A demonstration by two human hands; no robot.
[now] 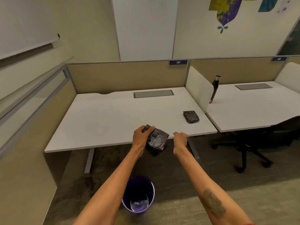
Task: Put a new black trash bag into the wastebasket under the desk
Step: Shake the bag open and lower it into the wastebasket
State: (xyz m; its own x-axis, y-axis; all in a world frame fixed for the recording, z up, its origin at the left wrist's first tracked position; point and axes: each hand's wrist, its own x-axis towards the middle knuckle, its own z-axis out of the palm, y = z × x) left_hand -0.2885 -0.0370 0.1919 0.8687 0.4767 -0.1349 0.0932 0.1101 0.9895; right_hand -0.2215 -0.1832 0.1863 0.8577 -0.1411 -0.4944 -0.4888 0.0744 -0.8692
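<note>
My left hand [141,135] grips a folded black trash bag [157,139] by its top corner, and the bag hangs partly unfolded over the front edge of the white desk [103,114]. My right hand [179,140] hovers just right of the bag with fingers curled and nothing in it. A purple wastebasket [138,194] stands bare inside on the carpet, out in front of the desk, below and between my forearms. A second folded black trash bag [191,116] lies on the desk near its right side.
A white divider panel [199,88] separates this desk from a neighbouring desk [250,109], where a dark bottle [214,88] stands. A black office chair [259,140] sits to the right. Desk legs [89,159] flank the space underneath. A partition wall runs along the left.
</note>
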